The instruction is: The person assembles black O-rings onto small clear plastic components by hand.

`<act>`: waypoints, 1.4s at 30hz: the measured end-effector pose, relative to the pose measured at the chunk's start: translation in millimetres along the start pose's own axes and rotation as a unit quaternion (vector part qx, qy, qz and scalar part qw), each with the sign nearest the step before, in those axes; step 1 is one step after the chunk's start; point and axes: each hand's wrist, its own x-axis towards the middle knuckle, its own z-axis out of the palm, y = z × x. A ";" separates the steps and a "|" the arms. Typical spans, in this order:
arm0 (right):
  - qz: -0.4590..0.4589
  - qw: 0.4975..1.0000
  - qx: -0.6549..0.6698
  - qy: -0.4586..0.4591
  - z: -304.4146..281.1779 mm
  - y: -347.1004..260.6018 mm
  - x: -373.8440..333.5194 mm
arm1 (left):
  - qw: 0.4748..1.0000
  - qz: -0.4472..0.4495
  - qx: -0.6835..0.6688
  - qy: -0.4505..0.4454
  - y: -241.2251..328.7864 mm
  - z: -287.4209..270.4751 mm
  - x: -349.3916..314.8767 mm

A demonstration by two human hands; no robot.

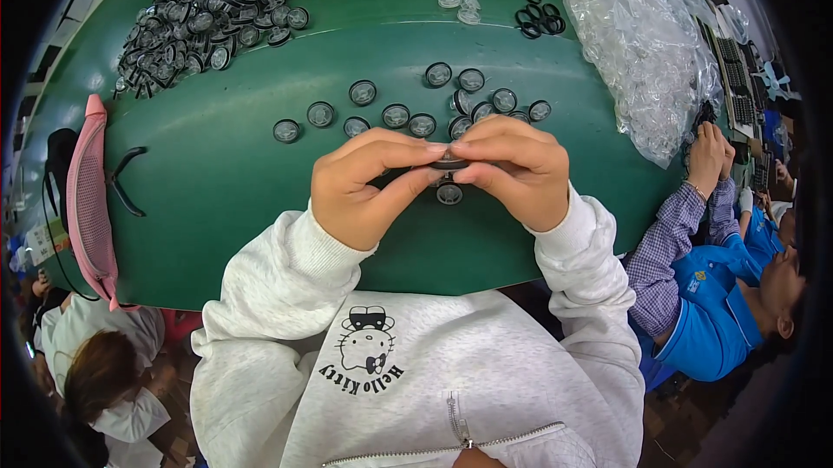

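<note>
My left hand [369,186] and my right hand [521,169] meet above the green table. Between the thumbs and forefingers of both, they pinch a transparent plastic disc with a black rubber ring [449,163] round its edge. The disc is held edge-on, partly covered by fingertips. Just below it lies another ringed disc [449,194]. Beyond my fingers several more ringed discs, such as one at the back [438,74], lie scattered on the table, some partly hidden by my right hand.
A large heap of ringed discs [217,13] lies far left. Loose transparent discs [449,0] and black rings [540,17] lie at the back. A bag of transparent parts [651,52] stands right. Black-handled pliers [126,182] and a pink pouch [89,199] lie left. Co-workers sit both sides.
</note>
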 end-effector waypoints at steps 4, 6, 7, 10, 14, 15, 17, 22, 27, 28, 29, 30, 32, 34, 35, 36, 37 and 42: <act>-0.024 0.998 0.052 -0.011 -3.5 4.0 -2.1 | 0.988 -0.079 -0.133 0.002 0.6 3.8 -3.9; -0.031 0.997 0.069 -0.015 -3.7 4.3 -2.5 | 0.979 -0.106 -0.177 0.003 1.2 5.1 -5.2; -0.039 0.997 0.063 -0.015 -3.4 3.7 -2.7 | 0.968 -0.125 -0.216 0.003 1.6 5.5 -5.9; -0.062 0.997 0.046 -0.016 -2.0 1.1 -3.6 | 0.926 -0.179 -0.331 0.003 2.5 6.6 -7.5; -0.109 0.993 -0.034 0.007 2.6 0.6 -3.8 | 0.918 -0.176 -0.355 -0.004 4.3 8.4 -6.7; -0.125 0.990 -0.061 0.015 4.0 0.5 -3.7 | 0.915 -0.175 -0.363 -0.006 4.7 8.5 -6.9; -0.145 0.983 -0.106 0.023 6.5 1.9 -3.7 | 0.924 -0.170 -0.342 -0.007 4.9 8.9 -7.0; -0.216 0.941 -0.258 0.042 6.3 3.4 -3.1 | 0.958 -0.139 -0.251 -0.015 6.1 9.0 -4.8; -0.267 0.899 -0.347 0.028 -8.0 4.6 3.8 | 0.993 -0.070 -0.093 -0.032 12.1 2.1 6.4; -0.279 0.882 -0.379 0.024 -12.9 6.6 4.6 | 0.998 -0.048 -0.023 -0.035 14.0 -0.9 11.1; -0.289 0.864 -0.411 0.021 -18.0 9.2 5.7 | 0.998 -0.025 0.046 -0.037 15.8 -4.2 15.9; -0.298 0.846 -0.442 0.018 -23.4 12.0 7.5 | 0.993 -0.002 0.115 -0.037 16.8 -7.6 21.2; -0.227 0.850 -0.460 0.120 -32.7 21.0 16.5 | 0.972 0.099 0.211 -0.036 4.8 -20.3 43.4; -0.170 0.842 -0.487 0.159 -58.1 32.8 28.7 | 0.963 0.073 0.250 -0.064 -7.8 -36.3 68.2; -0.109 0.834 -0.506 0.191 -66.4 39.6 32.7 | 0.953 0.037 0.289 -0.087 -13.7 -43.0 77.3; -0.111 0.832 -0.508 0.195 -70.0 42.6 33.0 | 0.952 0.042 0.290 -0.090 -17.0 -45.8 83.9; -0.088 0.826 -0.524 0.191 -73.0 45.7 32.2 | 0.941 0.035 0.313 -0.128 -20.1 -48.0 89.0; -0.029 0.810 -0.560 0.172 -83.7 58.8 33.1 | 0.880 -0.016 0.398 -0.259 -21.0 -44.7 116.4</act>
